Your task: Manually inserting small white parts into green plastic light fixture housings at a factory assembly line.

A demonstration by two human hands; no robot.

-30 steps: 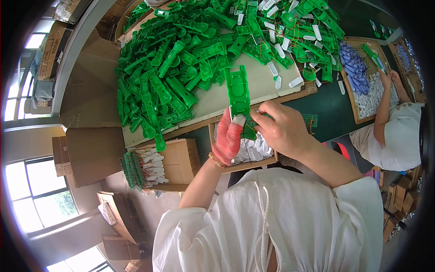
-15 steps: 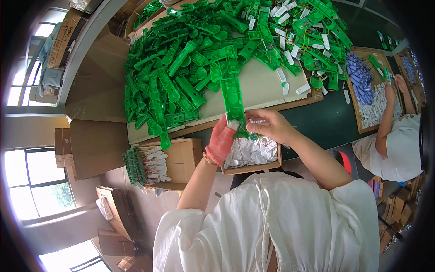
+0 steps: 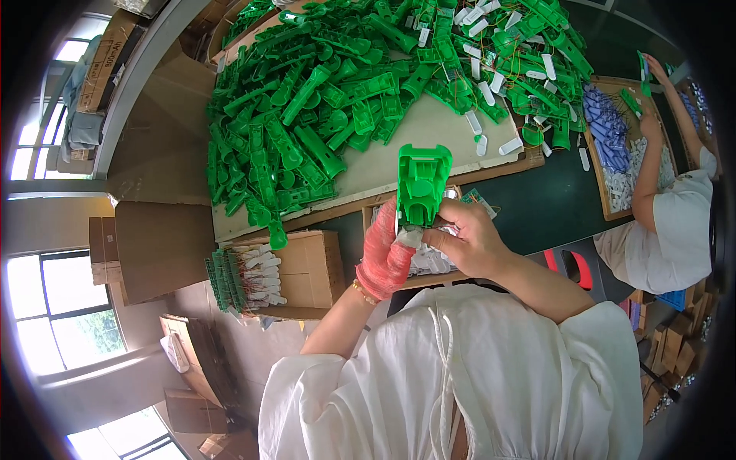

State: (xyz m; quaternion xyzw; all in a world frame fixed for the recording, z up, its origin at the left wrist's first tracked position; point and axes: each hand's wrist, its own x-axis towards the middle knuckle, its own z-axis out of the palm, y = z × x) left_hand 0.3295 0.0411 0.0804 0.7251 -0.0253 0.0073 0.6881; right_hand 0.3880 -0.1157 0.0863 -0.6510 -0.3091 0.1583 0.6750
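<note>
My left hand (image 3: 383,257), in a red glove with a pale thumb tip, is closed round the lower left side of a green plastic housing (image 3: 423,184). The housing stands up with its hollow, ribbed inside facing me. My bare right hand (image 3: 474,244) is closed at its lower right end, thumb and fingers pinching near the bottom edge; the fingertips are partly hidden. Behind the right hand shows a small green circuit board (image 3: 480,201) with thin wires; whether the fingers touch it, I cannot tell. Below both hands sits a box of white plastic parts (image 3: 433,264), partly covered by them.
A large heap of green housings (image 3: 307,115) covers the cardboard-topped table, with white wired pieces (image 3: 484,93) at its right. At left, an open carton (image 3: 314,264) holds boards and white pieces. On the right, a co-worker's arms (image 3: 652,169) work over a tray of purple parts (image 3: 607,126).
The green housing has tilted up toward me and come nearer, and my right hand has closed in on its lower end. The co-worker's one hand has reached farther away.
</note>
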